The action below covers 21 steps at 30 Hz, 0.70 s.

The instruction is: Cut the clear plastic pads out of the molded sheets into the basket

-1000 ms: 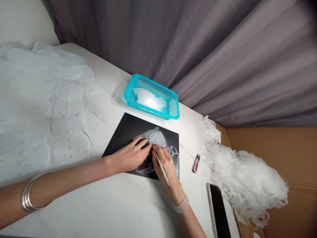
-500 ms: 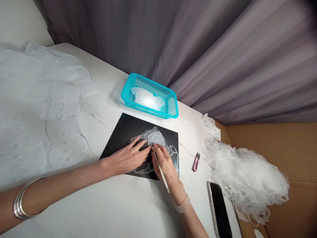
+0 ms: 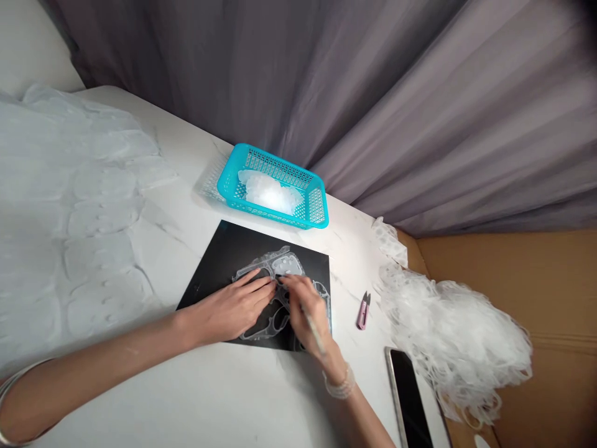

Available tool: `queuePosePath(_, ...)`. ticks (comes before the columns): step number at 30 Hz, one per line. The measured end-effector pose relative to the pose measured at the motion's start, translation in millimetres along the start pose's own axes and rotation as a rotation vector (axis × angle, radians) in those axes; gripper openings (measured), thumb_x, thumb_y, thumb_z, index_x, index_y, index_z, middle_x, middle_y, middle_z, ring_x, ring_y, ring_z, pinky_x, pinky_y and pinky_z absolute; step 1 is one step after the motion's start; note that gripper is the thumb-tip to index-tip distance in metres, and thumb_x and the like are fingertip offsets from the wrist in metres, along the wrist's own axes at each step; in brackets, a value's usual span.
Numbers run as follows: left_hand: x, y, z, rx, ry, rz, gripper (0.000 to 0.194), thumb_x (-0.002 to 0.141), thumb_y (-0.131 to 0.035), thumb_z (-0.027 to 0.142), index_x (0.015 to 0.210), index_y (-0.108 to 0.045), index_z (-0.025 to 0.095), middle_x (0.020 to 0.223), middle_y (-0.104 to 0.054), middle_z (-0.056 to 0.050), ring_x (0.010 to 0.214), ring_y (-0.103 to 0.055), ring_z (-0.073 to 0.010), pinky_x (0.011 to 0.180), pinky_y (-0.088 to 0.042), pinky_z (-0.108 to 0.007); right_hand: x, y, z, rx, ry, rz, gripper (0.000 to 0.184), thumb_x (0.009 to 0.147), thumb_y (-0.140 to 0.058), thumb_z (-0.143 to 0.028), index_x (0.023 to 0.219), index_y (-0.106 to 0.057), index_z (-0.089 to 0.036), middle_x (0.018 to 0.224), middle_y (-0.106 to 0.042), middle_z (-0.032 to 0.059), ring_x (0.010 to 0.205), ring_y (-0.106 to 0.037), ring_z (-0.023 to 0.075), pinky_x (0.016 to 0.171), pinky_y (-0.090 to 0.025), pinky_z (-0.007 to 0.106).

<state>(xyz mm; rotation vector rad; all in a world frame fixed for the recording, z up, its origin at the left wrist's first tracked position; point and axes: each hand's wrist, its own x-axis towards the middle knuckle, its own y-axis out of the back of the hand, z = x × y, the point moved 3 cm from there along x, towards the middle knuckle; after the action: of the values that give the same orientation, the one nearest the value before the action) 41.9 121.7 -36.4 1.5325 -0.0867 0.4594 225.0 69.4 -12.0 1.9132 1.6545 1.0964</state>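
My left hand [image 3: 237,308] lies with its fingers stretched out on a clear, cut-out plastic sheet [image 3: 261,333], pressing it on a black mat [image 3: 212,264]. In my right hand [image 3: 308,305] a slim pale pen-like tool [image 3: 314,331] is gripped like a pen; its tip is hidden by the fingers. The fingertips of both hands are close together near the sheet's middle. A frosted, rounded panel with small raised bumps [image 3: 288,266] shows just beyond my right fingers, within the sheet.
Behind the mat stands a blue basket [image 3: 228,180] with translucent pieces [image 3: 270,193] inside. Stacked frosted sheets [image 3: 93,242] cover the left side. To the right are pink thread snips [image 3: 362,313], a phone [image 3: 413,398], a heap of clear scraps [image 3: 457,336] and a cardboard box [image 3: 550,286].
My right hand has turned and its fingers have shifted over the sheet. My left hand has slid back slightly from the frosted panel. The whole view has shifted a little.
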Motion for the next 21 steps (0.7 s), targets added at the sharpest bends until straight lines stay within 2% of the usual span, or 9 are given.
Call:
queuePosePath(2, 0.5, 1.2, 0.6, -0.015, -0.005, 0.008, 0.038, 0.093, -0.05, 0.014, 0.129, -0.062, 0.009, 0.136, -0.062, -0.013, 0.132, -0.053, -0.0247, 0.121, -0.026, -0.043, 0.6, 41.2, 36.7, 0.183, -0.279, 0.214, 0.024, 0.094, -0.053, -0.023, 0.108, -0.072, -0.022, 0.101, -0.075, 0.0093, 0.092, -0.072, 0.0235, 0.087, -0.061, 0.045)
queuePosePath(4, 0.7, 1.6, 1.1, -0.022, -0.017, 0.007, 0.037, 0.091, -0.049, 0.011, 0.126, -0.064, 0.01, 0.135, -0.063, -0.013, 0.131, -0.053, -0.0242, 0.122, -0.026, -0.042, -4.3, 91.5, 77.2, 0.415, -0.519, 0.475, 0.018, 0.079, -0.072, -0.028, 0.095, -0.074, -0.021, 0.087, -0.076, 0.0072, 0.081, -0.073, 0.0237, 0.08, -0.063, 0.042)
queuePosePath(7, 1.1, 1.7, 0.0, -0.019, -0.021, 0.007, 0.036, 0.091, -0.048, 0.008, 0.123, -0.065, 0.009, 0.135, -0.062, -0.013, 0.13, -0.053, -0.0239, 0.122, -0.025, -0.043, -11.7, 149.2, 112.0, 0.473, -0.572, 0.576, 0.014, 0.068, -0.076, -0.03, 0.079, -0.071, -0.024, 0.064, -0.069, 0.0036, 0.059, -0.07, 0.0206, 0.066, -0.065, 0.038)
queuePosePath(9, 2.9, 3.9, -2.8, -0.047, -0.012, 0.002, 0.034, 0.091, -0.049, 0.008, 0.119, -0.066, 0.011, 0.131, -0.065, -0.012, 0.128, -0.055, -0.0231, 0.122, -0.023, -0.043, -17.7, 161.6, 114.6, 0.493, -0.573, 0.576, 0.011, 0.068, -0.075, -0.03, 0.076, -0.071, -0.024, 0.061, -0.068, 0.0047, 0.06, -0.071, 0.0209, 0.067, -0.065, 0.037)
queuePosePath(11, 7.3, 10.5, -6.5, -0.136, 0.015, 0.015, 0.027, 0.092, -0.051, 0.011, 0.112, -0.068, 0.015, 0.121, -0.069, -0.01, 0.123, -0.058, -0.0225, 0.121, -0.025, -0.045, -22.3, 152.7, 103.0, 0.522, -0.574, 0.556, 0.01, 0.073, -0.073, -0.029, 0.081, -0.073, -0.023, 0.068, -0.071, 0.0085, 0.074, -0.075, 0.0237, 0.075, -0.064, 0.037)
queuePosePath(14, 19.2, 27.6, -12.2, -0.39, 0.14, 0.089, 0.024, 0.097, -0.047, 0.019, 0.097, -0.071, 0.016, 0.105, -0.073, -0.008, 0.115, -0.06, -0.0243, 0.111, -0.038, -0.047, -22.7, 119.0, 66.3, 0.571, -0.558, 0.533, 0.019, 0.079, -0.071, -0.032, 0.094, -0.073, -0.021, 0.09, -0.076, 0.0116, 0.096, -0.075, 0.0271, 0.09, -0.061, 0.042)
queuePosePath(17, 32.1, 38.0, -18.3, -0.915, 0.454, 0.138, 0.036, 0.101, -0.041, 0.035, 0.091, -0.071, 0.016, 0.1, -0.073, -0.01, 0.105, -0.064, -0.0243, 0.094, -0.05, -0.041, -18.4, 87.7, 10.5, 0.492, -0.434, 0.475, 0.02, 0.089, -0.064, -0.034, 0.101, -0.073, -0.021, 0.107, -0.076, 0.0108, 0.105, -0.072, 0.0269, 0.096, -0.058, 0.046)
queuePosePath(19, 37.4, 32.5, -18.3, -1.456, 0.729, 0.047, 0.049, 0.098, -0.04, 0.055, 0.097, -0.07, 0.016, 0.098, -0.074, -0.011, 0.095, -0.069, -0.024, 0.085, -0.054, -0.039, -17.1, 71.1, -31.6, 0.325, -0.282, 0.292, 0.02, 0.095, -0.058, -0.031, 0.105, -0.075, -0.025, 0.113, -0.075, 0.0088, 0.109, -0.07, 0.0251, 0.095, -0.058, 0.042)
queuePosePath(21, 39.2, 24.3, -13.4, -1.931, 0.945, -0.114, 0.063, 0.09, -0.043, 0.07, 0.103, -0.068, 0.014, 0.096, -0.075, -0.013, 0.086, -0.072, -0.0241, 0.078, -0.056, -0.038, -21.0, 55.6, -67.2, 0.201, -0.105, 0.004, 0.028, 0.101, -0.05, -0.036, 0.117, -0.072, -0.03, 0.122, -0.072, 0.0073, 0.117, -0.067, 0.0247, 0.096, -0.057, 0.039)
